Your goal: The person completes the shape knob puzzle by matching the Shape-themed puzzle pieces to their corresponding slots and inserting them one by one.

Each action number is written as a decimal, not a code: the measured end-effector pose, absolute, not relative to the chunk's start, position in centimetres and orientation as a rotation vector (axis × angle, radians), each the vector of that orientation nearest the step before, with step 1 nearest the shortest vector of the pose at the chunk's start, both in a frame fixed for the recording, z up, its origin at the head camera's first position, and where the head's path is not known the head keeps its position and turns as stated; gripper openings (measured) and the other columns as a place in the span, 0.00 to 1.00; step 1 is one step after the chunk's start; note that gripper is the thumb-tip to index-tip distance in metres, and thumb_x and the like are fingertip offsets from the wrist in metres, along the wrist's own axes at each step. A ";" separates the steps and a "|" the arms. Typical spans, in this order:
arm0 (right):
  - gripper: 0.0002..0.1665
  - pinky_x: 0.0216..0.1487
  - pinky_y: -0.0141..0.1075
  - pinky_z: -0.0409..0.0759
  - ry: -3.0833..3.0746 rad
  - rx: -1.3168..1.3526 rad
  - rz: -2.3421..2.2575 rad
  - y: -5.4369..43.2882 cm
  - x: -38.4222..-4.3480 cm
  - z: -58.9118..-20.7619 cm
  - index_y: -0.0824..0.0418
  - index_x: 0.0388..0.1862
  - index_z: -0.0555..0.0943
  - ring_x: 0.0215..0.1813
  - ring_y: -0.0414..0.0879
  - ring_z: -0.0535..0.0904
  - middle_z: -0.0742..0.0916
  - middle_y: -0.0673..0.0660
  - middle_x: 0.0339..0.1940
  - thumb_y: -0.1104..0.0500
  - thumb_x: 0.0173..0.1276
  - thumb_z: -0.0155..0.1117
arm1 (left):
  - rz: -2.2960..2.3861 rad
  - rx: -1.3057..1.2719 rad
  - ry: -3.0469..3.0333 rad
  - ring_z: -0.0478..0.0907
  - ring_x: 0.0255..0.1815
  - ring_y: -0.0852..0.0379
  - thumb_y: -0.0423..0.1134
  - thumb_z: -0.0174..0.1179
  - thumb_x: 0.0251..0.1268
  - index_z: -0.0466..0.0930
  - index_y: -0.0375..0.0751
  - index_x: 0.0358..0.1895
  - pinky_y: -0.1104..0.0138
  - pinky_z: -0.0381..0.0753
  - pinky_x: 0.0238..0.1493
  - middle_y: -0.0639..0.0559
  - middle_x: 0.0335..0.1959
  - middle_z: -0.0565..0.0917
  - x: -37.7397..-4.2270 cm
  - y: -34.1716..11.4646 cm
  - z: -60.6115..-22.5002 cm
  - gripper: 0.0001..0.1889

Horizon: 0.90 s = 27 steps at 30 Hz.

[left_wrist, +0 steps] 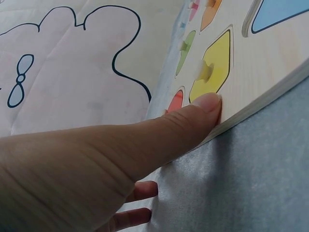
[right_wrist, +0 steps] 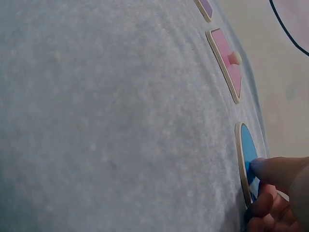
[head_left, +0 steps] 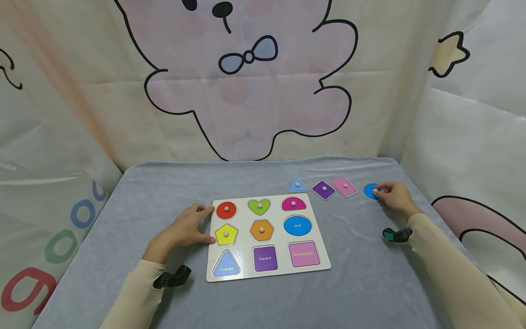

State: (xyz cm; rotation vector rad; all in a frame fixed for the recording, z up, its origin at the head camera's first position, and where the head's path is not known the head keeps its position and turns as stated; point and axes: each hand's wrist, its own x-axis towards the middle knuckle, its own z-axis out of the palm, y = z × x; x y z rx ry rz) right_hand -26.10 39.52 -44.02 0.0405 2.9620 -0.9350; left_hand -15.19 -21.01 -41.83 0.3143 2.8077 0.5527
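A wooden shape puzzle board (head_left: 246, 256) lies on the cloth in the head view. My left hand (head_left: 181, 232) rests at its left edge, fingers fairly straight, with the thumb (left_wrist: 205, 107) on the rim beside the yellow pentagon (left_wrist: 219, 63). At the far right, my right hand (head_left: 395, 198) pinches the small knob of a blue oval piece (head_left: 368, 193). That piece appears flat on the cloth, its edge visible in the right wrist view. Red circle, green heart, magenta half-circle, yellow pentagon and orange hexagon pieces sit in the board. Slots printed Oval, Triangle, Square and Rectangular hold no pieces.
Behind the board lie a light-blue triangle (head_left: 297, 186), a purple square (head_left: 323, 190) and a pink rectangle (head_left: 344, 186), each with a knob. Grey cloth (head_left: 361, 283) covers the table. Printed curtains (head_left: 263, 109) stand at the back and sides.
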 end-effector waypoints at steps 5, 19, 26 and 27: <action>0.20 0.30 0.33 0.71 2.966 0.029 -0.937 39.3 -26.3 -43.9 0.77 0.52 0.81 0.32 0.45 0.72 0.81 0.57 0.30 0.59 0.74 0.62 | 0.552 0.312 2.808 0.68 0.61 0.40 0.57 0.78 0.48 0.65 0.41 0.77 0.42 0.72 0.63 0.37 0.65 0.71 -15.2 -21.1 -41.6 0.52; 0.19 0.27 0.30 0.69 3.030 -0.098 -0.984 36.6 -25.3 -42.8 0.71 0.46 0.84 0.32 0.40 0.71 0.81 0.57 0.32 0.54 0.72 0.67 | 0.571 0.292 2.809 0.68 0.61 0.40 0.57 0.78 0.48 0.65 0.41 0.76 0.42 0.73 0.63 0.37 0.65 0.71 -15.0 -21.1 -42.1 0.52; 0.14 0.25 0.30 0.70 3.034 -0.282 -1.048 33.5 -24.3 -41.5 0.70 0.41 0.86 0.30 0.38 0.71 0.81 0.54 0.27 0.57 0.69 0.70 | 0.571 0.306 2.809 0.67 0.64 0.40 0.57 0.78 0.49 0.64 0.42 0.77 0.41 0.72 0.65 0.37 0.67 0.70 -15.2 -21.4 -42.2 0.52; 0.14 0.25 0.30 0.70 3.030 -0.297 -1.058 33.1 -24.1 -41.3 0.69 0.40 0.86 0.29 0.38 0.71 0.80 0.54 0.26 0.57 0.69 0.70 | 0.569 0.320 2.812 0.68 0.63 0.40 0.57 0.78 0.49 0.64 0.41 0.77 0.41 0.72 0.64 0.36 0.66 0.71 -15.2 -21.3 -42.2 0.52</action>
